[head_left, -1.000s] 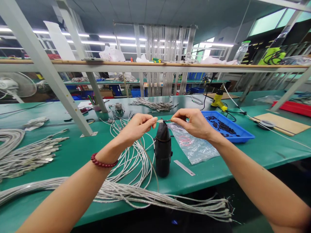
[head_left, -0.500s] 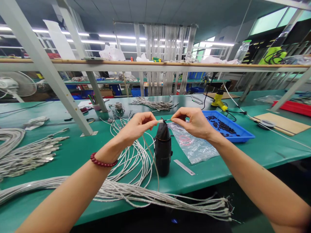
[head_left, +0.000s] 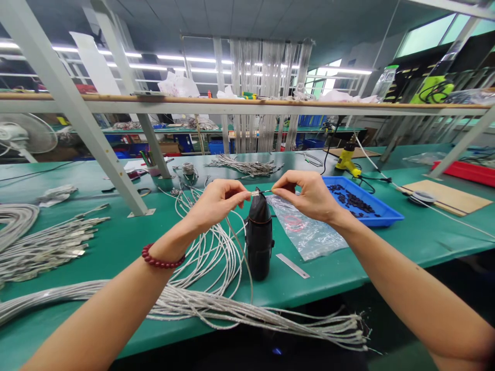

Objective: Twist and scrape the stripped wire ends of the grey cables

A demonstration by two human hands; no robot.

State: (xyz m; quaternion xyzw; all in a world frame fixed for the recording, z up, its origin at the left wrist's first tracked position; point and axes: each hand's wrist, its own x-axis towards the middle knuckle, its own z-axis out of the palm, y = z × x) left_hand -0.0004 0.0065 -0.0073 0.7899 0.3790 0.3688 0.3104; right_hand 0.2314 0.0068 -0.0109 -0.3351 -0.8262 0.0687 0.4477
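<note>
Between finger and thumb my left hand (head_left: 220, 203) pinches the pale end of a grey-white cable (head_left: 240, 247). My right hand (head_left: 305, 193) pinches a thin dark piece (head_left: 266, 191) that meets or nearly meets the cable end; the exact join is too small to tell. Both hands are held just above the tip of an upright black tool (head_left: 259, 247). A large bundle of grey-white cables (head_left: 216, 309) lies below and left of the hands, its frayed ends hanging past the table's front edge.
Right of the black tool are a steel ruler (head_left: 293, 266), a clear plastic bag (head_left: 309, 234) and a blue tray (head_left: 381, 219) of small black parts. A yellow heat gun (head_left: 348, 164) stands behind. A slanted white post (head_left: 112, 165) rises at left, near more cables (head_left: 46, 245).
</note>
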